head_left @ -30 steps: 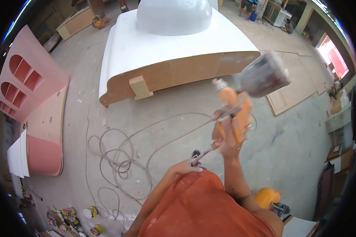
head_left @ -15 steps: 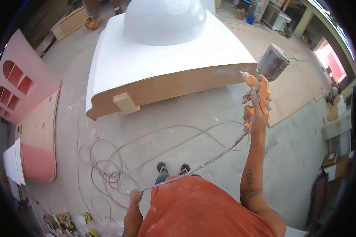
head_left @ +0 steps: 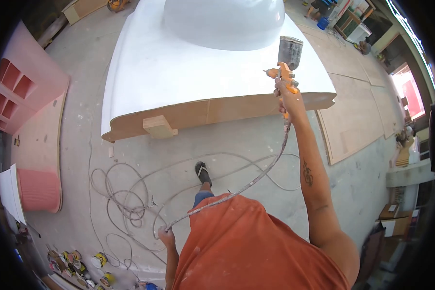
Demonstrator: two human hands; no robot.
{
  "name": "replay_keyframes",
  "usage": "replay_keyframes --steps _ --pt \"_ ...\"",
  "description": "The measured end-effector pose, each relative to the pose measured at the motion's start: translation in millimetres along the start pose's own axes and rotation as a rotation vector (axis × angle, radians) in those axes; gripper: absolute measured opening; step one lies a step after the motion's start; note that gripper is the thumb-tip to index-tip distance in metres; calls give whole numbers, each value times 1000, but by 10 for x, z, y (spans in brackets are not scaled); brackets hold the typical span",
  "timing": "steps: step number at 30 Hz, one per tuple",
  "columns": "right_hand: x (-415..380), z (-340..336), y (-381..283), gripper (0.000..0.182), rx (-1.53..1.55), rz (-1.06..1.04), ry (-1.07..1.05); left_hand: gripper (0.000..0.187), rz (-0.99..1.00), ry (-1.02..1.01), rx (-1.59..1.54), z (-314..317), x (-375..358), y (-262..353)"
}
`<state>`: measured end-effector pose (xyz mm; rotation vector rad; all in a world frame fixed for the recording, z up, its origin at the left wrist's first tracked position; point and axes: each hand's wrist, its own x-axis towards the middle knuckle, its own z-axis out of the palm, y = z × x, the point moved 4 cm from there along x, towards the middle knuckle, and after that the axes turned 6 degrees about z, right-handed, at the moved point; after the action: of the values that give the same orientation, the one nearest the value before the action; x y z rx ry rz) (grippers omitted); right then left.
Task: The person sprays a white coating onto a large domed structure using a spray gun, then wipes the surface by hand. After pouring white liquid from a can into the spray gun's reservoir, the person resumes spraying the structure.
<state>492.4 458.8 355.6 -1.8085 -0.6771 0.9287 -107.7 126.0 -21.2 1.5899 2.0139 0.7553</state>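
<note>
My right hand (head_left: pixel 291 99) is wrapped round the handle of an orange spray gun (head_left: pixel 286 75), its nozzle pointing left. A paint-stained metal cup (head_left: pixel 290 51) sits on top of the gun. From the handle a grey air hose (head_left: pixel 256 180) runs down across my front to my left hand (head_left: pixel 167 237), whose fingers are closed round it. The gun is over the near right part of a large white panel structure (head_left: pixel 145 72), which carries a glossy white dome (head_left: pixel 224 21). Its near edge is bare brown board (head_left: pixel 188 112).
Loops of hose (head_left: pixel 130 203) lie on the concrete floor near my feet. A wooden block (head_left: pixel 159 127) juts from the board edge. Pink shelving (head_left: pixel 31 82) stands left, a pink curved piece (head_left: pixel 39 190) below it. Paint cans (head_left: pixel 99 260) are at lower left, flat boards (head_left: pixel 355 125) at right.
My right hand has moved the spray gun left and farther forward, over the white surface. The cup is more upright. One foot has stepped forward, and my left hand still grips the hose.
</note>
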Motion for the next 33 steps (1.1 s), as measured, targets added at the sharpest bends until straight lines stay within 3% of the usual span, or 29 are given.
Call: replay_keyframes --steps 4,10,13,16,20,22,28,33 --pt "-171 199 -210 33 58 -46 7 13 -82 1 61 -64 193 -99" --pt "513 820 -405 37 49 35 -133 20 16 -52 83 -84 1023 -51" --pt "710 846 -280 39 -128 59 26 21 -13 -131 77 -159 1247 -4" --pt "612 860 -396 37 -36 26 15 21 11 -78 31 -109 1363 75" --pt "624 919 -484 35 60 42 -178 21 -29 -35 -13 -41 1410 181" --pt "701 955 -452 32 41 67 -179 20 -24 -40 -12 -11 1519 264" --pt "1025 682 -208 27 -58 116 -79 18 44 -21 99 41 1768 402" --pt "1394 214 74 27 -85 120 14 17 52 -28 13 246 1889 886"
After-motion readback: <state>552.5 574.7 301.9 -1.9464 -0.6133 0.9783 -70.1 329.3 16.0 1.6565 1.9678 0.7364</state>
